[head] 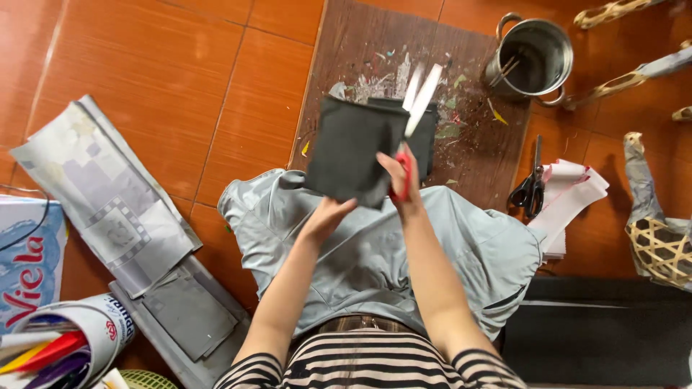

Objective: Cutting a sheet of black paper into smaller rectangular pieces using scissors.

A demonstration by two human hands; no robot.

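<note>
Head view shows a dark grey sheet [351, 151] held up over a wooden board [375, 43] and above a lap covered by a grey cloth [360, 252]. The left hand [326, 216] is closed on the sheet's lower edge, pinching it from below, while the right hand [401, 176] is clamped on the red handles of a pair of scissors [418, 101] whose pale blades are spread open at the sheet's right edge. For a clean cut, the sheet is best kept taut and flat by the left hand, with the fingers kept well back from the blades, and the sheet fed deep into the open blades rather than snipped at the tips. A second dark piece [425, 137] lies just behind the held sheet and could be caught in the cut if it is not kept apart. Scraps are scattered on the board. A metal pot [537, 54] stands at the board's far right corner, black scissors [532, 187] lie on white paper [577, 191] to the right, and folded newspaper [101, 194] lies to the left beside a roll of coloured sheets [65, 346]. A woven bamboo frame [659, 245] rests at the far right.
</note>
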